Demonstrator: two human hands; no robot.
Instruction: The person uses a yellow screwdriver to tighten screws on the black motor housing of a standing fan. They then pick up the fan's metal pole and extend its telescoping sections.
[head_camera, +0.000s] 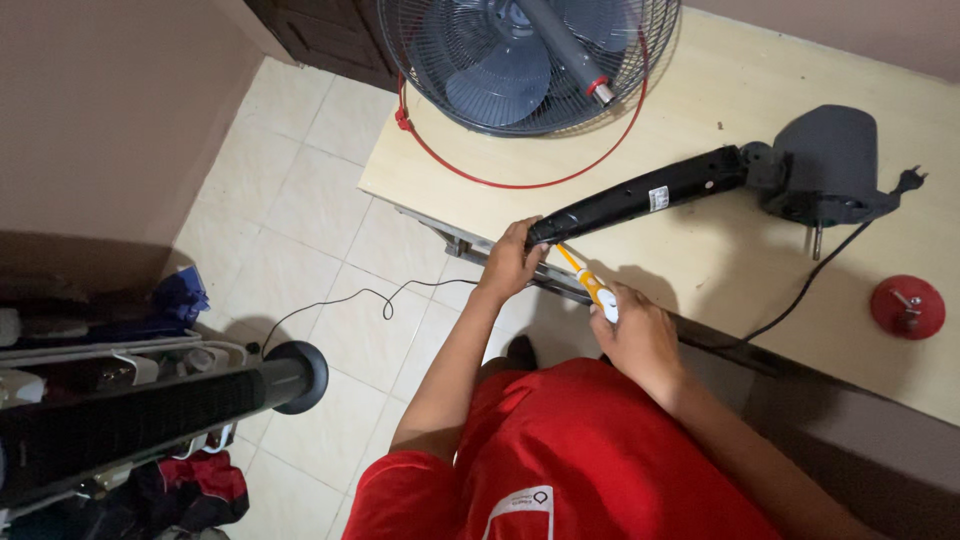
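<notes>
Gripping the near end of a black fan arm (640, 197), the left hand (512, 262) steadies it on the table (700, 260). Just right of it, the right hand (636, 335) is closed around a yellow screwdriver (586, 279), whose tip points up under that end. The arm stretches away to the fan motor (825, 165).

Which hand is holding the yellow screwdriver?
The right hand grips the yellow-and-white screwdriver, its tip pointing at the end of the black fan arm. The left hand just holds that arm's end at the table edge.
</notes>
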